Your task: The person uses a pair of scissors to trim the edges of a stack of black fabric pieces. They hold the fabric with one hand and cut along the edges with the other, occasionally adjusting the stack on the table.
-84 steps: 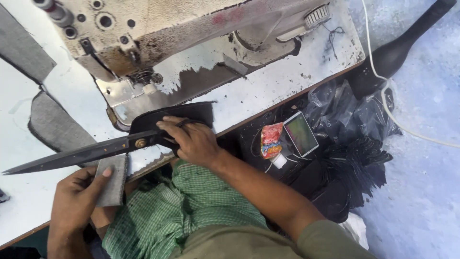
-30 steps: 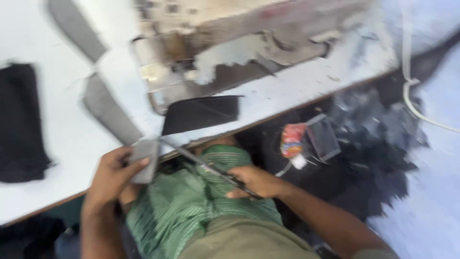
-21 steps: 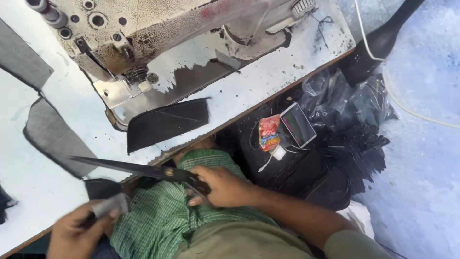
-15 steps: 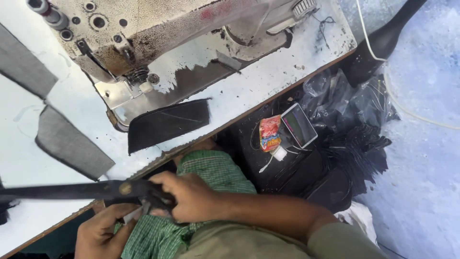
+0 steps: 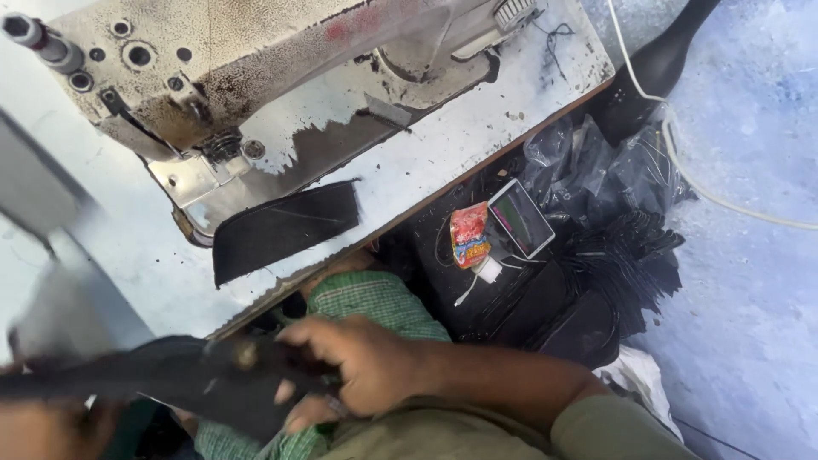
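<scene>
1. Plainly, a slip looks possible: the large dark scissors (image 5: 170,375) are blurring with motion at about 7 o'clock in the view, right over the lap in green checked cloth (image 5: 366,298), and a snag could be nicking cloth or skin.
2. The right hand (image 5: 358,370) is gripping the scissors' handle end, its fingers (image 5: 294,409) curling tightly around it, clenched rather than loose.
3. The left hand (image 5: 43,426) is showing only as a blur at 8 o'clock beneath the blades; I cannot tell whether it is clasping anything.
4. A black fabric piece (image 5: 285,226) is lying flat on the white worktop (image 5: 477,145), just beside the worn sewing machine (image 5: 256,77) at 11 o'clock.
</scene>
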